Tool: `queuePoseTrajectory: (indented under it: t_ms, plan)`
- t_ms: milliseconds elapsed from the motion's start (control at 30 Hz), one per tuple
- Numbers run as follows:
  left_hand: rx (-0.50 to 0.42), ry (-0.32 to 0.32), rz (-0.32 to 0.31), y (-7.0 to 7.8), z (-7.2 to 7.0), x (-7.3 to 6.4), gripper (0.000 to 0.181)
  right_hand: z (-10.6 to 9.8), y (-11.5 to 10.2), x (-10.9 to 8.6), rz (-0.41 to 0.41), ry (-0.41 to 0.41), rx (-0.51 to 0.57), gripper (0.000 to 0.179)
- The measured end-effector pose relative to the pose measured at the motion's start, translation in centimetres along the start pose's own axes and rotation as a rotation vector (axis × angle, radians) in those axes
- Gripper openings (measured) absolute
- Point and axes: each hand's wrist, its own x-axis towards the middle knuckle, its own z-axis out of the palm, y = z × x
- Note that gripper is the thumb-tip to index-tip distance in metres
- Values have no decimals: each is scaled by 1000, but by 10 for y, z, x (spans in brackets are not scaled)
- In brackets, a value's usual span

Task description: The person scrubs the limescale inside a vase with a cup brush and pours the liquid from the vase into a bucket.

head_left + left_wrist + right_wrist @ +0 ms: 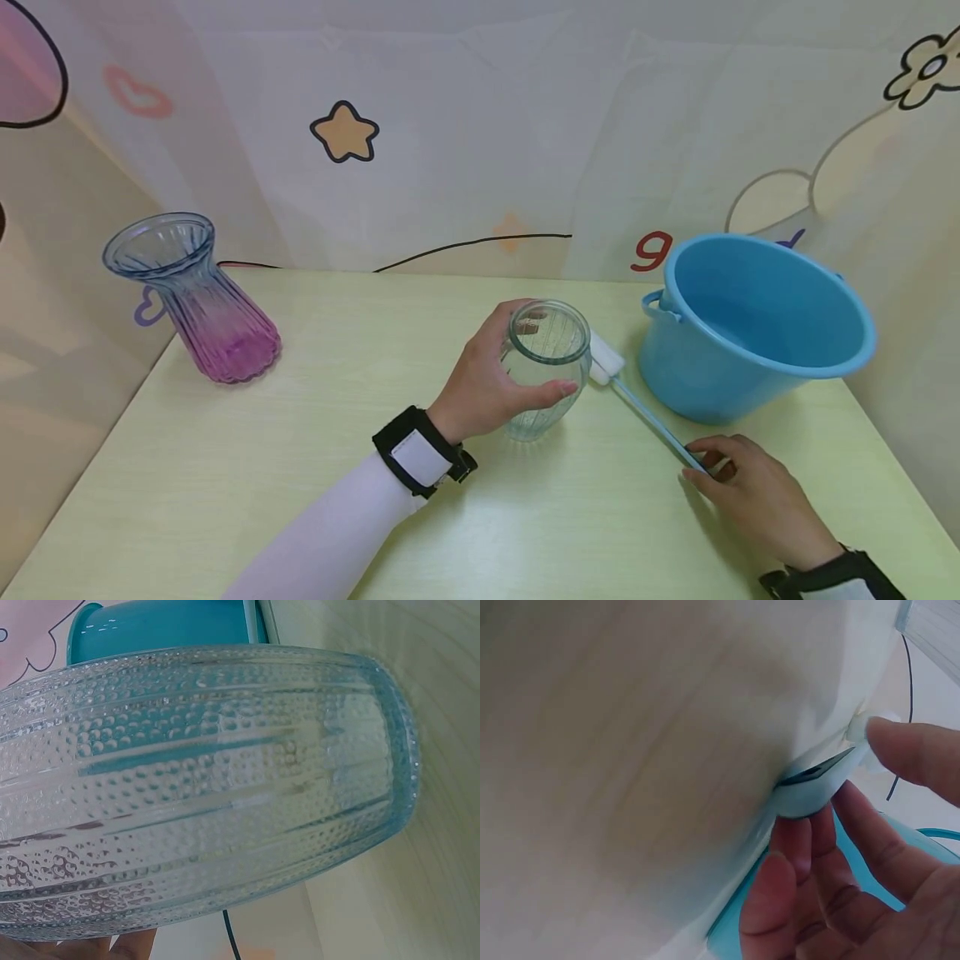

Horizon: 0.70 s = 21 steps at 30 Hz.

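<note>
My left hand [483,375] grips a clear glass jar [546,375] around its upper part, thumb on the near side. The jar is nearly upright; whether its base touches the table I cannot tell. The left wrist view shows its dimpled, ribbed glass [225,772] close up, with fingertips [135,946] behind it. With thumb and fingers, my right hand [761,496] pinches the handle end of a sponge cup brush [648,417]. Its white sponge head [606,357] lies just right of the jar, partly hidden by it. The right wrist view shows the pale blue handle end [806,801] between the fingers.
A blue bucket [675,375] stands at the right, beyond the right hand and beside the brush. At the back left is a ribbed glass vase [232,333], blue above and pink below. A printed cloth [450,183] hangs behind the pale table [300,467].
</note>
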Motion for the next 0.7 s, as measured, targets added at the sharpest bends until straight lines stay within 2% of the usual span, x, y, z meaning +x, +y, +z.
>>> queuePoseTrajectory:
  t_ms: [300, 400, 600, 700]
  plan:
    - [20, 4, -14, -1, -1, -1, 81, 3, -3, 4, 3, -96, -17, 28]
    - [17, 1, -15, -1, -1, -1, 81, 5, -3, 2, -3, -101, -17, 27]
    - [28, 7, -10, 0, 0, -1, 81, 6, -5, -2, -15, -51, 19, 24]
    - [31, 9, -4, 0, 0, -1, 81, 6, -8, -4, -32, 41, 18, 23]
